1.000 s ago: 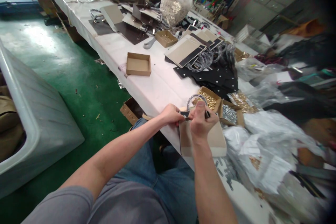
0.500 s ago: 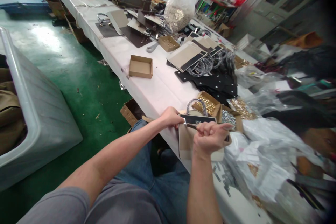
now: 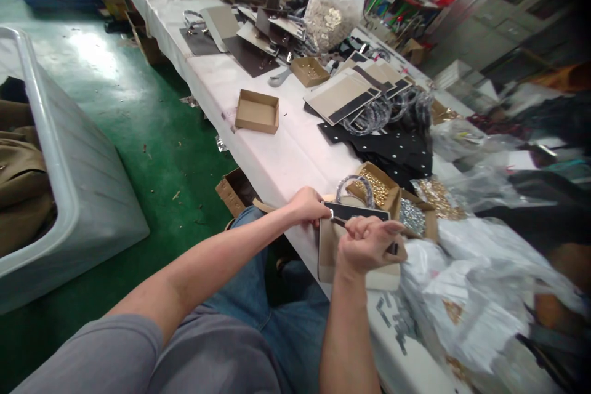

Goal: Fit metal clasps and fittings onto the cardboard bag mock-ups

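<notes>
A beige bag panel [image 3: 329, 252] with a black strip along its far edge lies at the table's near edge. A braided grey loop handle [image 3: 342, 183] rises beyond that strip. My left hand [image 3: 308, 205] is closed in a pinch on the panel's left corner, beside a small bright metal piece [image 3: 330, 213]. Wrapped in my right hand [image 3: 369, 245] is a slim dark tool [image 3: 339, 221], whose tip reaches left to the metal piece. Most of the tool is hidden by my fingers, so its exact kind does not show.
Boxes of gold-coloured [image 3: 373, 188] and silver-coloured hardware [image 3: 410, 217] stand just beyond the panel. A shallow cardboard box [image 3: 257, 112] sits farther left. Stacked panels [image 3: 344, 95] and black studded pieces [image 3: 383, 146] lie beyond. Plastic bags [image 3: 475, 283] crowd the right; a grey bin [image 3: 87, 154] stands left.
The whole view has shifted slightly, with the table things now a little farther right. Both hands keep their grips, and the tool tip stays at the metal piece.
</notes>
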### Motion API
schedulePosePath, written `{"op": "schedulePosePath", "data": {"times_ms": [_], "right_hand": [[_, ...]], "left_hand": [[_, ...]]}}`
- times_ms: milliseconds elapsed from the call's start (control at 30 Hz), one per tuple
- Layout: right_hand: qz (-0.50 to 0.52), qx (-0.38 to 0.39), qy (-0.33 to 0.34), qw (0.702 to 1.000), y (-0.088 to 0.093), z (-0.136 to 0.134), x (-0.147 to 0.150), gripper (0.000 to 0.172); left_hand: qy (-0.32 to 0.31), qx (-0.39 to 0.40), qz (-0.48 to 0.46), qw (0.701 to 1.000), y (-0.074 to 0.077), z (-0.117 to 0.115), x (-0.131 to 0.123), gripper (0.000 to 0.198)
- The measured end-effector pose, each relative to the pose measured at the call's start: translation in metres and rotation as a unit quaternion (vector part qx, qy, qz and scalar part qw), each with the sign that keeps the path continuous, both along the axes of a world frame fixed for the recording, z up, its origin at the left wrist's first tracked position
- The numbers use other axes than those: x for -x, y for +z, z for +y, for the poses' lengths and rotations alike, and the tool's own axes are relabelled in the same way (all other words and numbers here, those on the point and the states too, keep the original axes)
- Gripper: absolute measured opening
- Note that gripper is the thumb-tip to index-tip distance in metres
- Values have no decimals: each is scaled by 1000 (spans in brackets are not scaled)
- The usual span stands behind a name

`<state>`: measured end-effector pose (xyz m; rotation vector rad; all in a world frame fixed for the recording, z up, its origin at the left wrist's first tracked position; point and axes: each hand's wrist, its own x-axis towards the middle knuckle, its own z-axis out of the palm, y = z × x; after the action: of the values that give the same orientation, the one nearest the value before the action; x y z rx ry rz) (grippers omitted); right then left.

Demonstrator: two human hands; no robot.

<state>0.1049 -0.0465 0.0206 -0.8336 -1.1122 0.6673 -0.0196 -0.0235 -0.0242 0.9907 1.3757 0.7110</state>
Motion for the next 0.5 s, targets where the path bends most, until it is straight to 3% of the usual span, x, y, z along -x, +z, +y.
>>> {"op": "schedulePosePath", "data": {"times_ms": [333,500], "right_hand": [[0,-34,-30,999,8,-6,-8,71],[3,-18,7,1000,5,-6,-7,72]], "left_hand": [[-1,5,1,1000,-1,1,-1,13],[10,-2,-2,1000,-7,1,-4,12]]}}
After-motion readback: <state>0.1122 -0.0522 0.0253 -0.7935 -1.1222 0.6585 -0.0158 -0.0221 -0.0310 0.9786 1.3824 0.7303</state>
